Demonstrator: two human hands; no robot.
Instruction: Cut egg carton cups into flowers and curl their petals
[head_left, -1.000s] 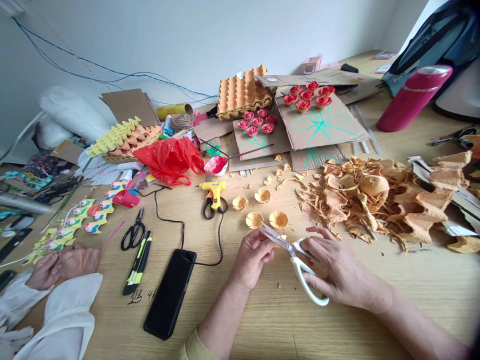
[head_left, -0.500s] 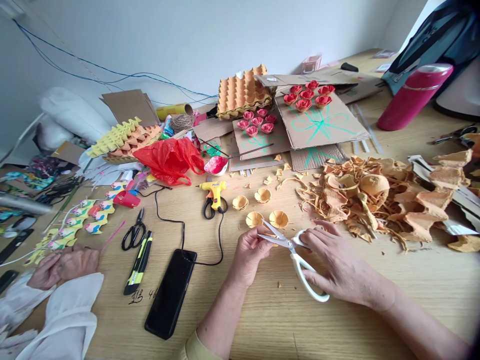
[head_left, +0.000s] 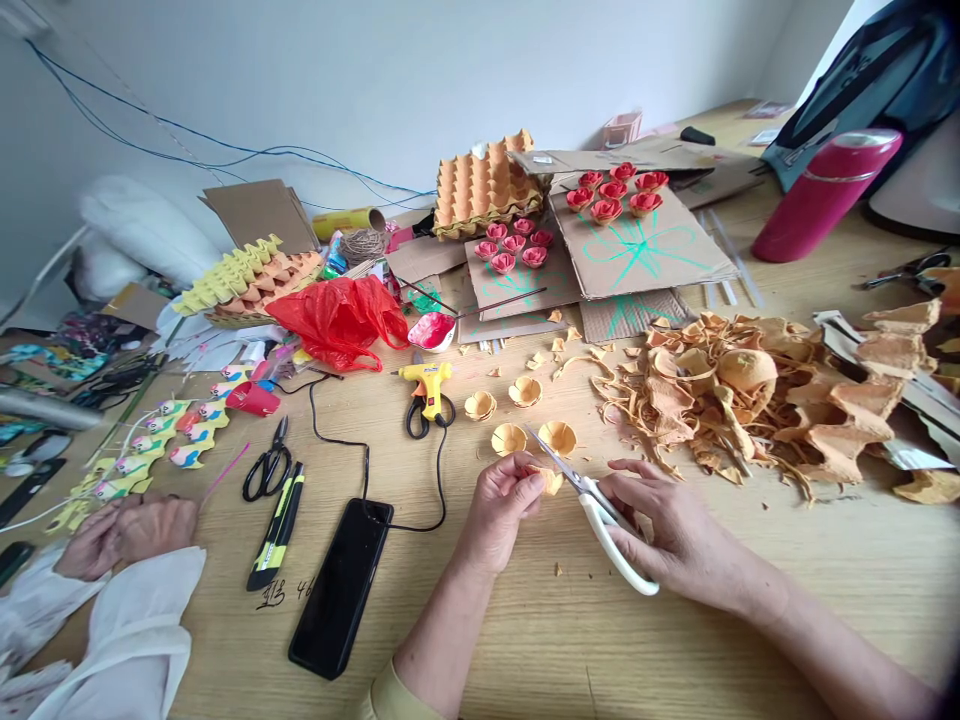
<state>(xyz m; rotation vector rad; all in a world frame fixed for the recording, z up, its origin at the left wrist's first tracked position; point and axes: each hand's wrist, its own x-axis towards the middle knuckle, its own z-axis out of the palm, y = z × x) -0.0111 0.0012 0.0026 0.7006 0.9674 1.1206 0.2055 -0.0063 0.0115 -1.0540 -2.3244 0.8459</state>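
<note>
Between the thumb and fingers of my left hand (head_left: 499,510) is a small orange egg-carton piece (head_left: 553,481), partly covered by the fingers. My right hand (head_left: 667,525) grips white-handled scissors (head_left: 611,545), their blades closed and pointing up and left beside the piece. Just beyond the blades lie two carton cups, one on the left (head_left: 509,439) and one on the right (head_left: 557,438), cut into petals. Farther back sit two more petal cups, a left one (head_left: 480,405) and a right one (head_left: 525,391).
A heap of carton scraps (head_left: 697,400) spreads at right. Left of my hands lie a black phone (head_left: 341,588), a utility knife (head_left: 277,525), black scissors (head_left: 268,465) and a yellow glue gun (head_left: 429,385). Another person's hands (head_left: 135,530) rest at far left. Red flowers (head_left: 615,190) stand on cardboard behind.
The scissors' blades have closed and swung to the right, away from my left fingers. The carton piece now shows more beside my left thumb.
</note>
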